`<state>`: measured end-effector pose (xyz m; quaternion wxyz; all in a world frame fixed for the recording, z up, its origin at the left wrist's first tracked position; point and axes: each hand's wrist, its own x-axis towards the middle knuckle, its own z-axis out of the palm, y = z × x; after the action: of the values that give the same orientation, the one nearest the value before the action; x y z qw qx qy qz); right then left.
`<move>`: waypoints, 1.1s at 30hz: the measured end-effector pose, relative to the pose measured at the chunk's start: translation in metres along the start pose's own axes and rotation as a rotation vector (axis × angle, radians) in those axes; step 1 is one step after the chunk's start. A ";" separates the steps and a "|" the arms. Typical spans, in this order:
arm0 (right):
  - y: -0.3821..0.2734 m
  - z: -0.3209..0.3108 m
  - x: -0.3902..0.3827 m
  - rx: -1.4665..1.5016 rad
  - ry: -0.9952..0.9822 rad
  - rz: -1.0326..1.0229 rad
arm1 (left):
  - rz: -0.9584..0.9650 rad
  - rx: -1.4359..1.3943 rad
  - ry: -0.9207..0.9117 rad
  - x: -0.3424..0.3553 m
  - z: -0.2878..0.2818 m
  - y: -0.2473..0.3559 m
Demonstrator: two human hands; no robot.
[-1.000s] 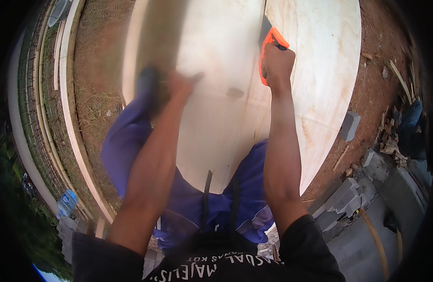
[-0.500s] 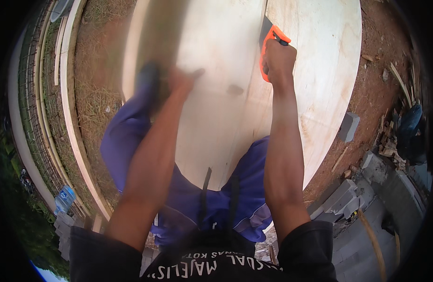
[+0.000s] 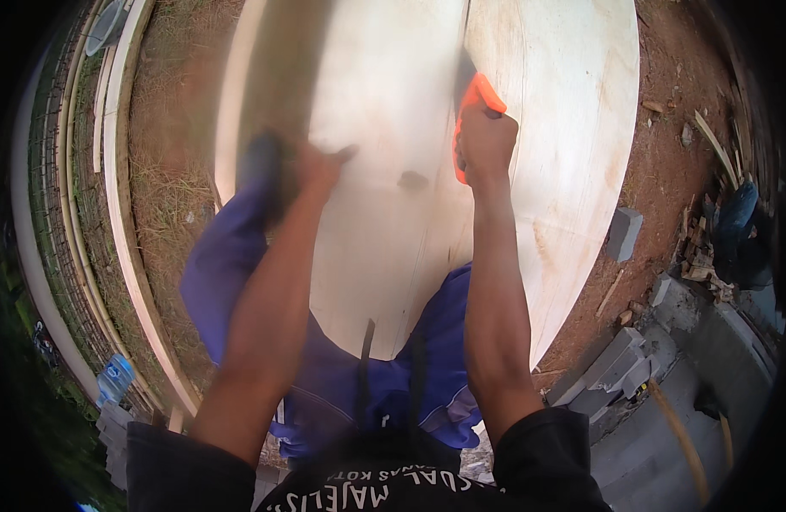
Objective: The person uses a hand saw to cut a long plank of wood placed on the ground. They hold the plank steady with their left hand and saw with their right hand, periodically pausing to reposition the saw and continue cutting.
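My right hand [image 3: 487, 141] is closed round the orange-and-black handle [image 3: 480, 85] of a hand saw. Its dark blade [image 3: 465, 64] lies along a thin line in a pale plywood sheet [image 3: 380, 230]. My left hand [image 3: 323, 165] rests by the sheet's left part, thumb out over the wood; its fingers are too blurred to make out. My blue-trousered left leg [image 3: 220, 256] and dark foot are beside that hand, on the sheet's left side.
Long timber [image 3: 116, 154] and bamboo poles [image 3: 69, 171] lie at left, near a water bottle [image 3: 116, 380]. Dry grass [image 3: 162, 145] and red dirt [image 3: 674, 77] flank the sheet. At right are grey blocks [image 3: 623, 235], wood scraps and a dark bag [image 3: 734, 235].
The saw and my right hand have moved back toward me and a little left in the view, after a slight forward move. The whole view has shifted slightly. My left hand stays in place.
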<state>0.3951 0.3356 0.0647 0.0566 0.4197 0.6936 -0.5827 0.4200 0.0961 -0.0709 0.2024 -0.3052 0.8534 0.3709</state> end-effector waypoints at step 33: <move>0.090 -0.075 -0.189 -0.012 0.031 -0.151 | 0.063 0.007 0.023 -0.002 -0.005 0.004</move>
<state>0.6056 0.2995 0.1267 0.0040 0.3749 0.7276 -0.5745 0.4181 0.0952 -0.0650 0.1818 -0.2817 0.8662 0.3704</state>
